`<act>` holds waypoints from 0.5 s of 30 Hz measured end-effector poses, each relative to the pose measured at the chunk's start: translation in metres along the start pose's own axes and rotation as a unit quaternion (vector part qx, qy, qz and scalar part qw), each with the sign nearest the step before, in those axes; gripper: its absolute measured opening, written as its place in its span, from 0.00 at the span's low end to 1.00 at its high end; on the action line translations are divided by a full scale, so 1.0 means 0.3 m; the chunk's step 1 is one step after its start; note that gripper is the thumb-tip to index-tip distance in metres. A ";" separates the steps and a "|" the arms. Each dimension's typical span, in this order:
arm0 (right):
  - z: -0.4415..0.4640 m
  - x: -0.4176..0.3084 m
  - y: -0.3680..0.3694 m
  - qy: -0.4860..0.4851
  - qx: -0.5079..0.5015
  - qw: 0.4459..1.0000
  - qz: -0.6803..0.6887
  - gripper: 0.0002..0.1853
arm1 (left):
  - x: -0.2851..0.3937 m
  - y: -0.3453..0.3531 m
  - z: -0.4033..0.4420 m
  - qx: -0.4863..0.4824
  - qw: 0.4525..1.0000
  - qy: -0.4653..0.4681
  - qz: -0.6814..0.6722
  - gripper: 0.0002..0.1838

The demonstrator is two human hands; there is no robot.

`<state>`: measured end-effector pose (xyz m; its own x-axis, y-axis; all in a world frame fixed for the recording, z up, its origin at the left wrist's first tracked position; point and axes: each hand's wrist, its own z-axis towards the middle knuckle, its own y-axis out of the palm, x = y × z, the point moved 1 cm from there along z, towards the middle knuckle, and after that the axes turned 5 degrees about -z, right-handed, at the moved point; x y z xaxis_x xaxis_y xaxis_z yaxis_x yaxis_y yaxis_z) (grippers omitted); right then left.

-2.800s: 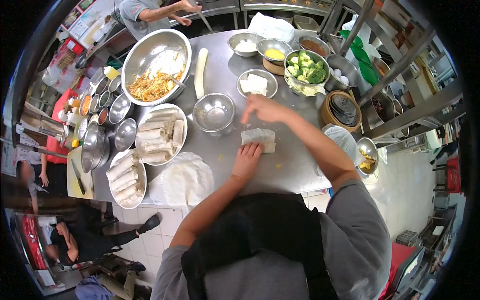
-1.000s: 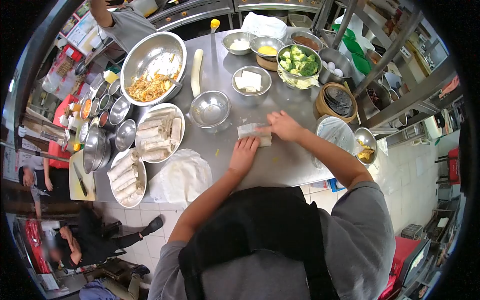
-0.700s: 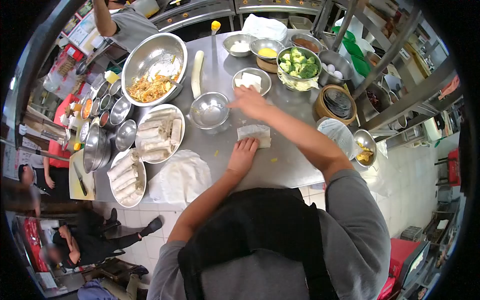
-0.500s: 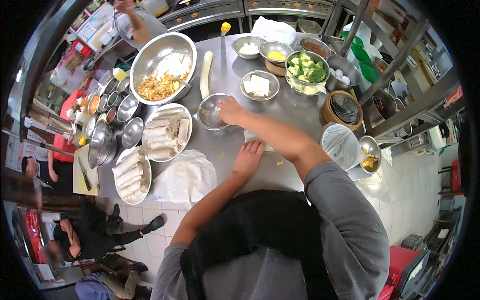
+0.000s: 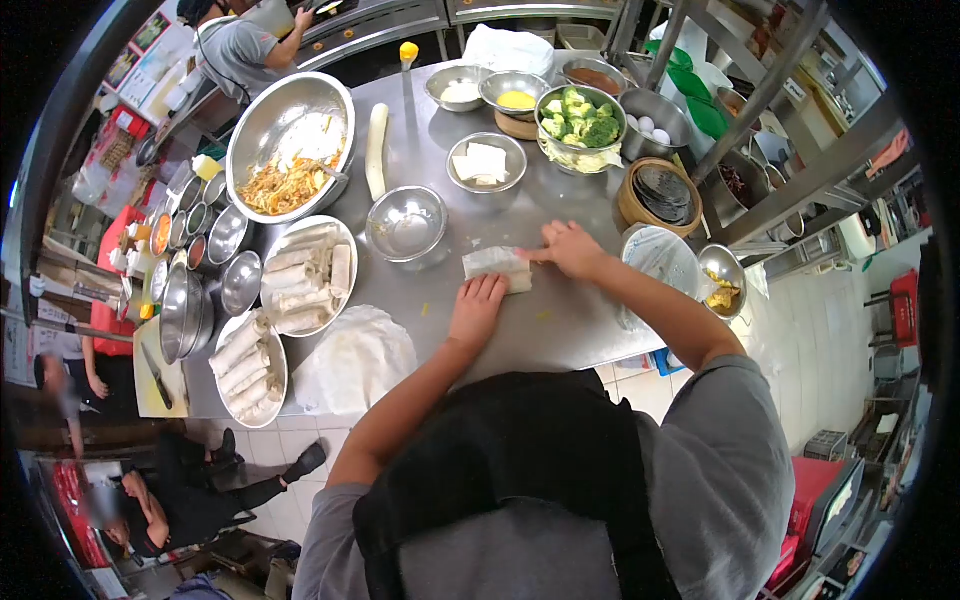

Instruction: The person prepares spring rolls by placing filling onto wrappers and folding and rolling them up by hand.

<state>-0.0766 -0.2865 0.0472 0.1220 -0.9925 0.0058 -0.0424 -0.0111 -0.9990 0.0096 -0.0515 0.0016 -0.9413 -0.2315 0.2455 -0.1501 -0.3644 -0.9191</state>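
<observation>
Pale tiles cover the floor (image 5: 805,375) in here, their joints showing. A steel table (image 5: 560,200) stands in the middle, light glinting off its top. Past its far edge runs a range (image 5: 370,38) with orange knobs. Over on the right I see steel posts (image 5: 770,80), a red chair (image 5: 904,308) and a grey crate (image 5: 827,445).

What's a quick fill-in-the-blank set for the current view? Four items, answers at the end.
1. The hand resting across the single roll in front of the person is their ____ hand.
2. The other rolls lie on ____ white plates.
3. The green florets heaped in a bowl are ____.
4. The smooth white ovals near the table's far right corner look like ____.

Missing words: left; two; broccoli; eggs.
</observation>
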 end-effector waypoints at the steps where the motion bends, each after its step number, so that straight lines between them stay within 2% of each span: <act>1: -0.012 0.018 -0.018 0.013 -0.003 0.999 -0.035 0.29 | 0.001 -0.001 0.002 -0.009 1.000 -0.001 0.003 0.23; 2: -0.018 0.025 -0.033 0.025 -0.005 0.997 -0.069 0.29 | -0.001 -0.005 0.004 -0.018 1.000 -0.003 0.008 0.23; 5: -0.012 -0.002 0.054 -0.046 -0.015 0.999 -0.005 0.26 | -0.009 -0.013 0.000 -0.026 0.999 0.009 0.017 0.23; 8: 0.068 0.003 0.000 -0.035 0.049 0.996 -0.060 0.25 | 0.006 -0.028 0.005 -0.037 0.999 -0.002 0.004 0.23; 11: 0.209 -0.084 -0.032 -0.141 -0.004 0.990 0.004 0.25 | 0.003 -0.029 0.003 -0.033 0.999 0.009 0.022 0.23; 14: 0.257 -0.126 0.010 -0.143 0.027 0.989 0.005 0.22 | 0.002 -0.026 0.001 -0.042 0.999 -0.003 0.023 0.22; 15: 0.268 -0.110 -0.002 -0.112 0.029 0.993 -0.005 0.21 | -0.007 -0.022 0.004 -0.034 0.999 0.001 0.016 0.21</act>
<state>-0.0008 -0.2439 0.0442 0.3407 -0.9401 0.0124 0.0167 -0.0071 -0.9998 0.0130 -0.0498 0.0076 -0.9465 -0.2404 0.2152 -0.1399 -0.2950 -0.9452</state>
